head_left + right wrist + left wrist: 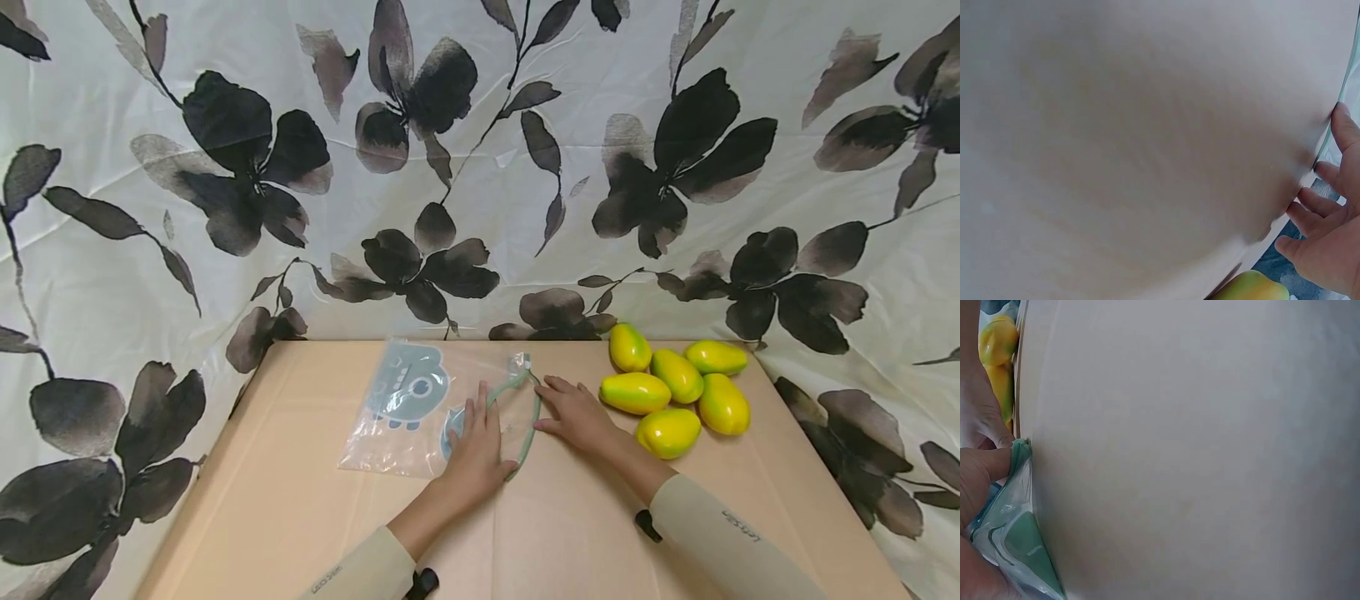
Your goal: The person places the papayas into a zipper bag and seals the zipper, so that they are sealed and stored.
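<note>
A clear plastic zip bag (360, 446) with a blue-grey cartoon print and a green zip strip (530, 442) lies on the cardboard surface. Its strip bows apart into a loop at the right end. My left hand (474, 454) rests on the bag with fingers extended, its thumb by the strip's near end. In the left wrist view that thumb (991, 464) touches the green edge. From the right, my right hand (581, 414) touches the outer side of the strip with its fingertips. The right wrist view shows those fingers (1329, 178) spread along the thin green edge.
Several yellow-green mangoes (677, 375) sit together to the right of the right hand, near its forearm. Cardboard (300, 517) forms the work surface. Behind its far edge hangs a white cloth (540, 217) with dark flowers.
</note>
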Tool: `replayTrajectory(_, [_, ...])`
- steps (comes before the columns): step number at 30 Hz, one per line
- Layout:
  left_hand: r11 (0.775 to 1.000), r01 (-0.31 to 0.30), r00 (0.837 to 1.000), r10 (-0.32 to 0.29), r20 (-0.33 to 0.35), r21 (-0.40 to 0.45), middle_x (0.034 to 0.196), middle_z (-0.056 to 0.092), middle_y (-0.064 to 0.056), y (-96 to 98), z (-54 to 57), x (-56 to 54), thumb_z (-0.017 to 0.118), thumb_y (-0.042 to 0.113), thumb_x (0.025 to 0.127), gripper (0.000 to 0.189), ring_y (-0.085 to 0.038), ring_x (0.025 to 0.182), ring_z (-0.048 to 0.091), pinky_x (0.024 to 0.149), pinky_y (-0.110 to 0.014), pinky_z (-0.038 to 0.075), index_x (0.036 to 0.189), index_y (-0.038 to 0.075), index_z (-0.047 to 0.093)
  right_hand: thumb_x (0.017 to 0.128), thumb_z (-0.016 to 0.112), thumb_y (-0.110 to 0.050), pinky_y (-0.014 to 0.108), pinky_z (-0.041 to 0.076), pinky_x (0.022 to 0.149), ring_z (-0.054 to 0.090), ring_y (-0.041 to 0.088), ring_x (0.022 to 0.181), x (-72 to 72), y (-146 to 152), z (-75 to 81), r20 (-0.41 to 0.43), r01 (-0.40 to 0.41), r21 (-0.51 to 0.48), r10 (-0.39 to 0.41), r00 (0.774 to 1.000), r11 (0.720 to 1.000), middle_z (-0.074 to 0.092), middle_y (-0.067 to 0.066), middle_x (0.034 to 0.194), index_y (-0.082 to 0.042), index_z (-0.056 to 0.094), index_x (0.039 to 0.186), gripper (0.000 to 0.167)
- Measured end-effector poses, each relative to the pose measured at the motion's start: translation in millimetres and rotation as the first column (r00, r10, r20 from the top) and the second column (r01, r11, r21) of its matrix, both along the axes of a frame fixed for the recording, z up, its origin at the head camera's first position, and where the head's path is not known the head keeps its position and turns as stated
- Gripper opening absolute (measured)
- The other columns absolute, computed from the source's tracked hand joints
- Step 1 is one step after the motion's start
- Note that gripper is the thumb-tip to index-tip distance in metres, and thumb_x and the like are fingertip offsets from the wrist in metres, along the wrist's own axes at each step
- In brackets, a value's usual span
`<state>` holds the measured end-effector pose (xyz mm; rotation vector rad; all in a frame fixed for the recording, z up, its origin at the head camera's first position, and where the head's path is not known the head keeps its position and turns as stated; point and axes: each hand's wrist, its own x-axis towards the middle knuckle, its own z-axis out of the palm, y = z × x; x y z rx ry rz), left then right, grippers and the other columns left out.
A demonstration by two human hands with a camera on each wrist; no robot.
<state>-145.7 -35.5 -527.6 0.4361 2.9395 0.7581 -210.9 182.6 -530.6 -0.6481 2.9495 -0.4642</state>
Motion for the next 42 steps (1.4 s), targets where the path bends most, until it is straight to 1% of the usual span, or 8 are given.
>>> replayTrajectory(4, [1.0,0.001,1.0,-0.001,-0.008,-0.009,0.174,-0.005,-0.017,-1.3,-1.2,-1.6,0.09,0.034,0.079,0.109,-0.053,0.155,0.014,0.101,-0.086,0.029,0.16,-0.003,0.026,0.091,0.075,-0.048,0.071,0.033,0.114,0.048,0.038,0.144,-0.6,-1,-0.9,-0.006,-0.001,0.004,0.001,1.0,1.0,0.048,0.021,0.156,-0.007,0.055,0.148,0.073])
replayTrajectory(8, [1.0,-0.003,1.0,0.003,0.002,-0.015,0.174,-0.007,-0.016,-1.6,-0.5,-3.1,0.09,0.034,0.079,0.11,-0.052,0.156,0.013,0.102,-0.086,0.029,0.16,-0.003,0.026,0.09,0.075,-0.048,0.07,0.034,0.114,0.048,0.038,0.144,-1.6,-1,-1.6,0.002,0.008,-0.001,-0.008,1.0,1.0,0.048,0.021,0.156,-0.007,0.055,0.149,0.074])
replayTrajectory(14, [1.0,-0.009,1.0,0.009,0.003,-0.011,0.174,-0.006,-0.016,-0.6,0.9,-3.2,0.091,0.035,0.078,0.111,-0.052,0.156,0.012,0.103,-0.086,0.028,0.16,-0.003,0.027,0.088,0.079,-0.046,0.061,0.041,0.114,0.051,0.043,0.14,-0.7,0,-0.5,0.028,0.016,-0.051,-0.014,1.0,0.999,0.046,0.022,0.157,-0.008,0.053,0.15,0.077])
replayTrajectory(19, [1.0,-0.013,1.0,0.013,0.004,-0.007,0.174,-0.008,-0.016,-0.3,1.5,-2.0,0.091,0.035,0.078,0.111,-0.051,0.156,0.011,0.104,-0.085,0.028,0.16,-0.003,0.026,0.087,0.081,-0.044,0.057,0.044,0.113,0.051,0.043,0.139,-0.5,1,-2.0,0.014,0.006,-0.071,-0.005,1.0,0.997,0.047,0.022,0.155,-0.008,0.054,0.149,0.076])
replayTrajectory(25, [1.0,-0.022,1.0,0.022,0.008,0.009,0.174,-0.007,-0.016,0.4,2.4,-1.1,0.091,0.034,0.077,0.112,-0.051,0.156,0.012,0.103,-0.086,0.028,0.16,-0.003,0.025,0.087,0.081,-0.043,0.057,0.044,0.113,0.051,0.043,0.139,-0.1,1,-0.3,0.014,0.013,-0.083,-0.012,1.0,0.996,0.048,0.023,0.155,-0.009,0.055,0.147,0.074])
replayTrajectory(31, [1.0,-0.026,1.0,0.026,0.015,0.013,0.174,-0.007,-0.015,0.8,2.9,-1.8,0.092,0.032,0.077,0.114,-0.05,0.157,0.012,0.103,-0.086,0.028,0.161,-0.003,0.023,0.087,0.081,-0.044,0.056,0.041,0.116,0.049,0.042,0.142,0.3,2,0.1,0.033,0.016,-0.098,-0.013,0.999,0.995,0.047,0.022,0.156,-0.01,0.054,0.149,0.075])
replayTrajectory(38, [1.0,-0.021,1.0,0.021,0.014,0.009,0.174,-0.008,-0.015,0.3,2.1,-3.1,0.092,0.034,0.076,0.115,-0.051,0.156,0.013,0.102,-0.086,0.027,0.161,-0.003,0.023,0.09,0.08,-0.04,0.058,0.038,0.117,0.045,0.042,0.145,0.6,6,1.2,0.061,-0.022,-0.193,0.035,0.998,0.981,0.043,0.023,0.158,-0.009,0.051,0.15,0.074])
replayTrajectory(42, [1.0,-0.024,0.999,0.024,0.022,0.003,0.174,-0.008,-0.014,0.5,2.4,-3.2,0.092,0.034,0.076,0.116,-0.049,0.157,0.013,0.103,-0.086,0.027,0.161,-0.002,0.022,0.09,0.079,-0.04,0.059,0.038,0.117,0.043,0.042,0.146,2.0,10,3.5,0.078,-0.04,-0.233,0.059,0.995,0.972,0.042,0.022,0.16,-0.012,0.05,0.152,0.073])
